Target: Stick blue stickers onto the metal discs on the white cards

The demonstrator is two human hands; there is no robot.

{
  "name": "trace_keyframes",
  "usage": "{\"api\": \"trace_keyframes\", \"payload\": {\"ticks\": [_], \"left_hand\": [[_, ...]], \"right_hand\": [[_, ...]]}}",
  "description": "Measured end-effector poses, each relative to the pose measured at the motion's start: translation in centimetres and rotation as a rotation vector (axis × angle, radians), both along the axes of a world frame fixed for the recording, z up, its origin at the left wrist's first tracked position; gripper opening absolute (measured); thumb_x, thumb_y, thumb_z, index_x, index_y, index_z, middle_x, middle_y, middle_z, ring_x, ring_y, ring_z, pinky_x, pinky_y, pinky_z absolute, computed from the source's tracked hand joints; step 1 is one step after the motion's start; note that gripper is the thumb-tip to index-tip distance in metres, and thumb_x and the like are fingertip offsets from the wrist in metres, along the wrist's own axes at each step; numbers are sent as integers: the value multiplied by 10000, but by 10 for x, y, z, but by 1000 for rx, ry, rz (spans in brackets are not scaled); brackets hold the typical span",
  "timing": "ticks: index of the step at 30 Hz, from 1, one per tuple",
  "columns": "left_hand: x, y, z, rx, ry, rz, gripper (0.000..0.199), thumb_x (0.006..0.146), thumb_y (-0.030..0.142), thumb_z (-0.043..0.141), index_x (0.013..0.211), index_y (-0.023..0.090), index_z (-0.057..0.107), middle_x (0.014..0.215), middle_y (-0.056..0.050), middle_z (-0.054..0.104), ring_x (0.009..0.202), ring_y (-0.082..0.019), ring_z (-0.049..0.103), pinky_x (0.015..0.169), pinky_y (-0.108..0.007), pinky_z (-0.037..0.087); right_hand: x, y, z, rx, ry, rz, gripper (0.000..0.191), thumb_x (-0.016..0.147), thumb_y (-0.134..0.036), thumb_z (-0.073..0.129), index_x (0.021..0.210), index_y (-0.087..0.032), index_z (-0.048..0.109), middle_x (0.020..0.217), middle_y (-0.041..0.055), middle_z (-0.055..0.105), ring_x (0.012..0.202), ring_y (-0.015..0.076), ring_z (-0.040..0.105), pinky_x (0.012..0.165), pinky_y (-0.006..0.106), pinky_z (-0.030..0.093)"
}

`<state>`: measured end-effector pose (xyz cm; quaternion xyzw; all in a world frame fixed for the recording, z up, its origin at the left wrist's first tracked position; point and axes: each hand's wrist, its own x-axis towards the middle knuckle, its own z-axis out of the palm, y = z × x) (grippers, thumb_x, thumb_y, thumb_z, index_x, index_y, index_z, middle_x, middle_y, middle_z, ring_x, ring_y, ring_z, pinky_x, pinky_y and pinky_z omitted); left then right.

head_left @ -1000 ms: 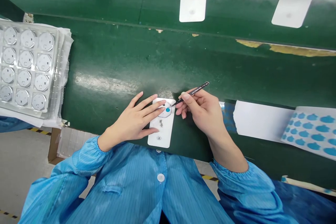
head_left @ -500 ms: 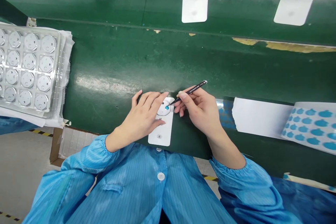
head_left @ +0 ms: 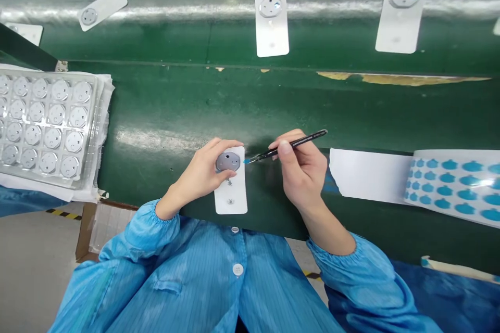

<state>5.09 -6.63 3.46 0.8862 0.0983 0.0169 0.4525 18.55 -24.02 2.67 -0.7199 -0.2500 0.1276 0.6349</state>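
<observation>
A white rectangular card lies on the green belt just in front of me. My left hand grips a grey octagonal disc at the card's top end, thumb and fingers around its rim. My right hand holds black tweezers like a pen. The tweezers' tip carries a small blue sticker just right of the disc, apart from it.
A clear tray of several grey discs sits at the left. A backing sheet with rows of blue stickers lies at the right. Three more white cards with discs rest farther up the belt.
The blue sticker has come off the disc and now hangs on the tweezers' tip, drawn to the right. My left hand has curled around the disc. The view has tilted up along the belt.
</observation>
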Motion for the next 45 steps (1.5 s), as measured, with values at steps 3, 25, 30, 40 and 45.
{"api": "trace_keyframes", "payload": {"ticks": [3, 25, 30, 40, 45], "left_hand": [[-5, 0, -2, 281, 7, 13, 593, 917, 205, 764, 1471, 270, 562, 1477, -126, 553, 1286, -329, 507, 1038, -497, 440], [-27, 7, -21, 561, -76, -92, 518, 1034, 464, 636, 1483, 213, 573, 1496, -160, 586, 1272, -337, 474, 1004, -478, 347], [-27, 6, -22, 545, -58, -89, 522, 1031, 458, 639, 1495, 231, 562, 1510, -156, 573, 1286, -341, 469, 1006, -489, 350], [-26, 6, -22, 543, -68, -92, 505, 1039, 466, 620, 1475, 214, 580, 1503, -163, 579, 1284, -346, 463, 1004, -487, 336], [-26, 7, -22, 541, -80, -94, 506, 1042, 463, 617, 1475, 205, 579, 1502, -164, 579, 1280, -341, 463, 993, -474, 332]], "right_hand": [[-2, 0, 0, 37, 210, 50, 387, 971, -613, 705, 902, -232, 690, 711, 6, 649, 565, 153, 610, 506, 297, 522], [6, 22, -8, -151, 384, 145, 492, 829, -683, 827, 838, -206, 707, 670, 31, 730, 489, 155, 653, 440, 263, 562], [7, 22, -9, -170, 352, 151, 481, 849, -678, 812, 848, -207, 712, 674, 29, 726, 496, 156, 659, 439, 264, 560], [11, 24, -11, -175, 346, 180, 477, 839, -691, 813, 819, -225, 716, 655, 23, 716, 493, 158, 656, 415, 267, 542], [11, 24, -11, -189, 326, 173, 452, 869, -674, 798, 829, -232, 712, 671, 27, 714, 487, 156, 640, 416, 283, 536]]}}
